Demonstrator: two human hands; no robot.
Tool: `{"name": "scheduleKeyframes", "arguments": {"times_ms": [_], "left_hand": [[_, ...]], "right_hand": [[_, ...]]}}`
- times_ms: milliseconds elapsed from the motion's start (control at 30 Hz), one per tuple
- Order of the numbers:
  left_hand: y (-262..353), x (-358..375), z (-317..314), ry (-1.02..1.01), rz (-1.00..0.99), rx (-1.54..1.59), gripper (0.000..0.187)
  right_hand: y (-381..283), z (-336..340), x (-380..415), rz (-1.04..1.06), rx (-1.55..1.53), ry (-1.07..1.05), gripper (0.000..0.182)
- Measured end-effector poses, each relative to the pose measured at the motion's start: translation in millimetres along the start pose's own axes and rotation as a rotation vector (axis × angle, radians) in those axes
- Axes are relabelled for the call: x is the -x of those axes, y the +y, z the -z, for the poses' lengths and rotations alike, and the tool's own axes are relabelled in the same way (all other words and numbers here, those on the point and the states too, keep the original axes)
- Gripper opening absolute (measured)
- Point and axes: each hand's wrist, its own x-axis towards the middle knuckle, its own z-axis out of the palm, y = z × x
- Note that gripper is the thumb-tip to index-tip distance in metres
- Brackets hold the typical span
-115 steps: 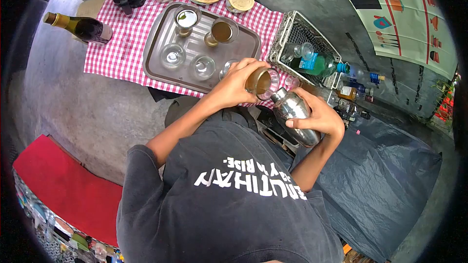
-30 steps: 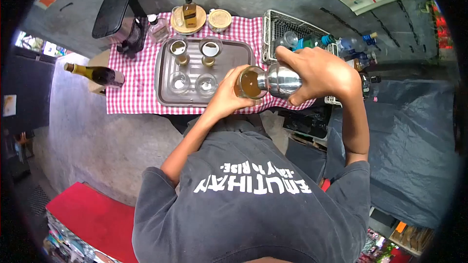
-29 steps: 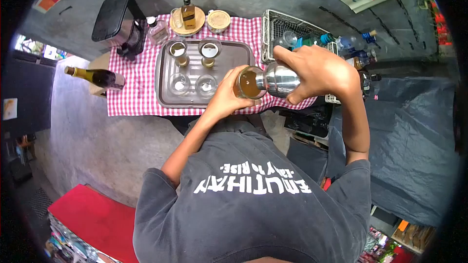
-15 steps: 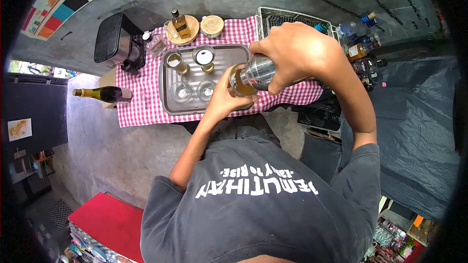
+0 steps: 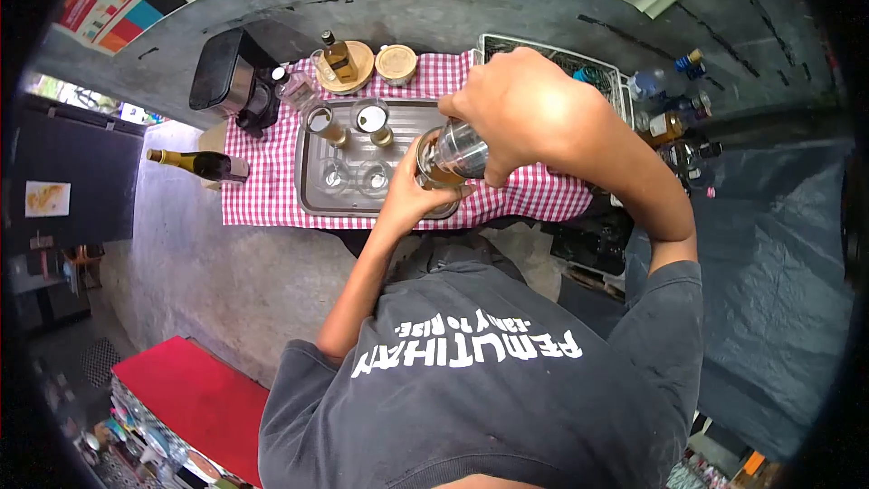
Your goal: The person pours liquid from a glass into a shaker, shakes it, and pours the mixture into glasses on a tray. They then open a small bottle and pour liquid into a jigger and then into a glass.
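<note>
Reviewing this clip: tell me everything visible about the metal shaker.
The shaker is silver-coloured and glossy, metal by its look, with bright reflections on its rounded side. The right hand grips it from above and hides much of its body. It is tipped over, its narrower end at the mouth of the glass held by the left hand; whether it touches the rim is unclear. In view, it appears by the tray's right end.

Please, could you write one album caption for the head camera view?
Left hand holds a glass; right hand holds a tilted metal shaker at its mouth.
</note>
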Motion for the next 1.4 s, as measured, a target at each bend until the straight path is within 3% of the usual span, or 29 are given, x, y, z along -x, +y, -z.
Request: {"name": "scheduleKeyframes", "arguments": {"times_ms": [100, 267, 333, 467, 533, 733, 1400], "left_hand": [[6, 0, -12, 0.043, -0.003, 0.028, 0.078], [-10, -2, -24, 0.124, -0.032, -0.073, 0.078], [-14, -5, -29, 0.134, -0.018, -0.022, 0.078], [-13, -9, -39, 0.173, -0.104, -0.01, 0.078], [-16, -11, -41, 0.162, -0.035, 0.035, 0.077], [-17, -14, -48, 0.216, -0.072, 0.023, 0.078], [-18, -35, -48, 0.283, -0.1, -0.03, 0.078]], "right_hand": [[12, -18, 7, 0.055, -0.013, 0.182, 0.061], [25, -36, 17, 0.027, -0.017, 0.173, 0.06], [35, -44, 21, 0.056, -0.049, 0.294, 0.062], [45, -47, 23, 0.047, -0.043, 0.257, 0.07], [50, -53, 24, 0.036, -0.082, 0.256, 0.071], [65, -72, 20, 0.051, -0.14, 0.274, 0.062], [102, -92, 5, 0.109, -0.36, 0.297, 0.067]]}}
